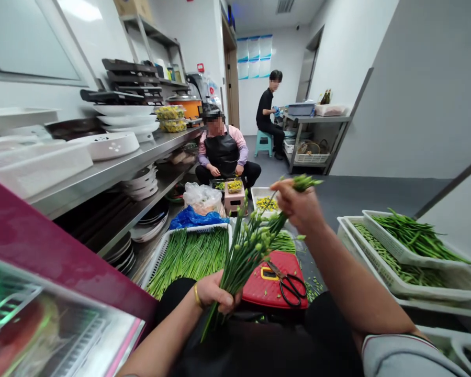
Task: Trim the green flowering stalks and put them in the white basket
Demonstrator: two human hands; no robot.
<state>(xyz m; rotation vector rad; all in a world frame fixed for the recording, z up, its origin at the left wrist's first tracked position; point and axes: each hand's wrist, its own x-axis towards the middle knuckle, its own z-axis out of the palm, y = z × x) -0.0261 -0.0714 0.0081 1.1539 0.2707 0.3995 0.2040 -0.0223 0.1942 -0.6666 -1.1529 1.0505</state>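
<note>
My left hand [219,294], a gold bangle at its wrist, is closed round the lower stems of a bunch of flowering chives [245,251]. The bunch leans up and to the right, its pale green buds spread out. Higher up, my right hand [296,204] grips some chive stems near their tops, with buds poking out beyond the fist. Below the bunch lies a red board-like surface [255,285] bearing black-handled scissors [288,285] and scattered green bits. Left of it, a white basket [154,262] holds many trimmed green stems [192,256].
Stacked white crates [371,262] of green beans and stems stand at right. A steel shelf [113,170] with dishes runs along the left. Ahead, a seated person in an apron [223,152] handles yellow flowers; another sits on a stool [264,142] by a steel table [317,119].
</note>
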